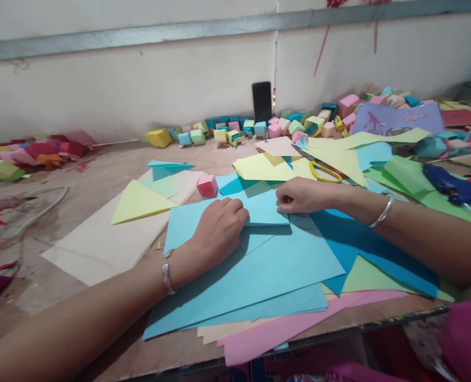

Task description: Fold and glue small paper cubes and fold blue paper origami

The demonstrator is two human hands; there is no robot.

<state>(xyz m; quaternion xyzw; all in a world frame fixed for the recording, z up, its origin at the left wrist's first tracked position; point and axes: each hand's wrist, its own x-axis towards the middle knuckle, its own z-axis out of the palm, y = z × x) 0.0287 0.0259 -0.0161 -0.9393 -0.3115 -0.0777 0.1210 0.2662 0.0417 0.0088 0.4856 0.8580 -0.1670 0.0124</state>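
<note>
A folded piece of light blue paper point(267, 216) lies between my two hands, on top of larger light blue sheets point(255, 281). My left hand point(224, 225) has its fingers curled over the paper's left end and presses on it. At the right end, my right hand point(297, 196) is closed, its fingertips pinching the paper's edge. The fingertips of both hands are partly hidden. A small pink paper cube point(207, 185) sits just beyond my left hand. Yellow-handled scissors point(325, 172) lie beyond my right hand, partly under paper.
Cream sheets point(111, 244) and a folded yellow paper point(139, 204) lie to the left. A black phone point(262, 102) leans on the wall behind several paper cubes point(197, 136). A blue glue gun point(450, 183) rests at right. Pink paper point(267, 337) overhangs the front edge.
</note>
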